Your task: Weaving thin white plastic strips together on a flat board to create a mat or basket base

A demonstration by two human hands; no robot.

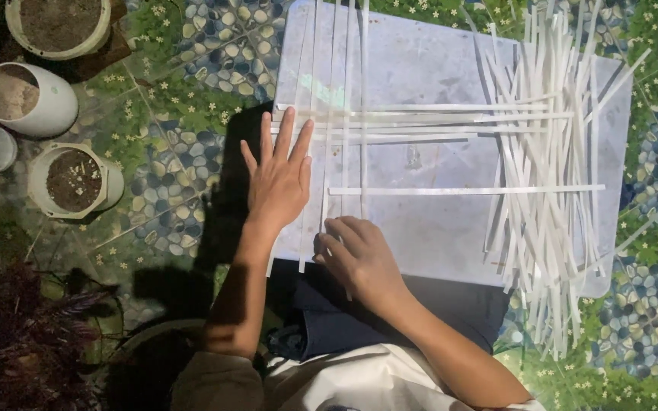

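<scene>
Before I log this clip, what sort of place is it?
Likely a home patio or garden corner, at night. White pots of soil stand on a pebble-and-flower patterned floor, and both hands work white paper strips on a pale plastic board on the lap.

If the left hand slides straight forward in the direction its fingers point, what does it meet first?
The left hand lies flat, fingers pointing up the white plastic board. Just beyond its fingertips lie the horizontal white paper strips crossing the upright strips; it would probably meet those first.

left hand (278, 180) flat, right hand (358, 255) curled
</scene>
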